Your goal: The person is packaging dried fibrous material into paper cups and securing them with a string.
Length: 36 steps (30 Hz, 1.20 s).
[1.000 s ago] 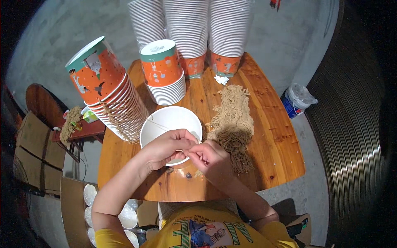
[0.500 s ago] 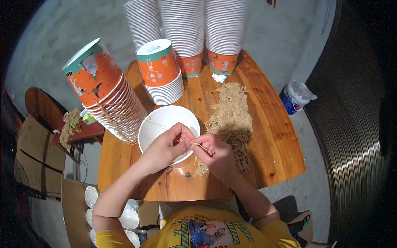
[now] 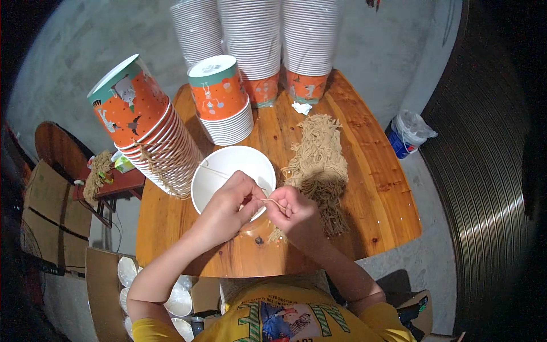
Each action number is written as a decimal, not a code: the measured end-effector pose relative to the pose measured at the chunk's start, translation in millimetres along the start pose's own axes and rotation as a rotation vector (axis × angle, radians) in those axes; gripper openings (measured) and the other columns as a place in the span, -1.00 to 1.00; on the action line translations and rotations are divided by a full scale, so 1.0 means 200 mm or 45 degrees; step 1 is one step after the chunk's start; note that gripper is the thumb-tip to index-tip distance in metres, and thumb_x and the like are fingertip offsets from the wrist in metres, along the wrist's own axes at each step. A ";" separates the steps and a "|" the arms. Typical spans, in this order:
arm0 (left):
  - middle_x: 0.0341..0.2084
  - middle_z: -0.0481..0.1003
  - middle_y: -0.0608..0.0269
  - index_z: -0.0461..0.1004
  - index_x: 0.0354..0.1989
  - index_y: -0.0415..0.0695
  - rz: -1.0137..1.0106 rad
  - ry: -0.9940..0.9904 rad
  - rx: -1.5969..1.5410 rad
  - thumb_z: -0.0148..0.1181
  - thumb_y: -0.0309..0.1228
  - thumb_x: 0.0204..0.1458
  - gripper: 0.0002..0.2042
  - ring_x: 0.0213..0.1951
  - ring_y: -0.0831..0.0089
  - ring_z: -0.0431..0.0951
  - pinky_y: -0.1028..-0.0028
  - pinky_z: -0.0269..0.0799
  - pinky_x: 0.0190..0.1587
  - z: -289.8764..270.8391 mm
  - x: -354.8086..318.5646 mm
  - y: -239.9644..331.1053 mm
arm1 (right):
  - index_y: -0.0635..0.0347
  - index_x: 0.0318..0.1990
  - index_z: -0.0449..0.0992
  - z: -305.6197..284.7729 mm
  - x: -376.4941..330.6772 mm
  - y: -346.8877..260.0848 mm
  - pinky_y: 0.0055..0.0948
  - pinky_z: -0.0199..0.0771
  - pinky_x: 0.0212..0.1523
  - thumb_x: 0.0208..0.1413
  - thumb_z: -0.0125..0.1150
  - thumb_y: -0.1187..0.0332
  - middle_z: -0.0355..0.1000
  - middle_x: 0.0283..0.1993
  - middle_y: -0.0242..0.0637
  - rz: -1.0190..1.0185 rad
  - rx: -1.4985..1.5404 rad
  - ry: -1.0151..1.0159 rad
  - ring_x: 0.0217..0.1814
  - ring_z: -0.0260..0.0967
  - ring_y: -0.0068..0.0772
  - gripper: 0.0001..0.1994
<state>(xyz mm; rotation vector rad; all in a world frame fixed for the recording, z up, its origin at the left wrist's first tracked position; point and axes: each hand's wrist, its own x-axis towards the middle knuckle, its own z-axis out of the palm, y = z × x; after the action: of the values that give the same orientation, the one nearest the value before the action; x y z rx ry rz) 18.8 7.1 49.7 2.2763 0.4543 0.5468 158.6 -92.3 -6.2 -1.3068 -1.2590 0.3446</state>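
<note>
Table (image 3: pixel 376 194): wooden
Cord (image 3: pixel 275 200): likely light, limp; I'd pinch near ends
Left hand (image 3: pixel 232 202), right hand (image 3: pixel 293 214): both pinching cord

We could pass over the wooden tabletop (image 3: pixel 379 211) right of the tan yarn bundle (image 3: pixel 319 142). On our left, a tall paper-tub stack (image 3: pixel 147 122) blocks us; beyond the white-lined tub (image 3: pixel 212 191), a shorter stack (image 3: pixel 224 108) and plastic-wrapped stacks (image 3: pixel 250 48) obstruct.
</note>
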 end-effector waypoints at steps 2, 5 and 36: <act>-0.35 0.32 0.11 0.38 -0.34 -0.26 0.124 0.099 0.100 0.15 -0.56 0.02 -0.91 -0.31 0.20 0.43 0.36 0.35 -0.25 0.02 0.00 -0.01 | 0.23 -0.37 0.37 0.01 -0.01 0.00 -0.69 0.10 -0.65 0.04 0.18 0.58 0.29 -0.62 -0.56 -0.002 0.006 0.026 -0.61 0.12 -0.85 -0.90; -0.38 0.33 0.09 0.38 -0.35 -0.26 0.152 0.185 0.227 0.14 -0.56 0.01 -0.92 -0.34 0.16 0.44 0.34 0.36 -0.29 0.03 -0.01 0.02 | 0.25 -0.37 0.39 0.01 -0.01 -0.01 -0.68 0.16 -0.63 0.03 0.20 0.56 0.33 -0.60 -0.51 -0.034 -0.113 0.017 -0.60 0.17 -0.82 -0.91; -0.50 0.47 0.27 0.41 -0.30 -0.26 -0.202 0.163 -0.117 0.14 -0.51 0.06 -0.91 -0.43 0.58 0.43 0.54 0.39 -0.34 0.06 -0.04 0.01 | 0.24 -0.40 0.42 0.01 -0.02 -0.01 -0.50 0.41 -0.54 -0.08 0.27 0.53 0.41 -0.54 -0.27 -0.208 -0.338 0.106 -0.57 0.41 -0.49 -0.88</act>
<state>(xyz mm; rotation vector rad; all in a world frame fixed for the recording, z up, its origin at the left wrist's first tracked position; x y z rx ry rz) 18.2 -3.7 41.7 2.1043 0.6536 0.6221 154.4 -94.1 -7.8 -1.4144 -1.3634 0.0063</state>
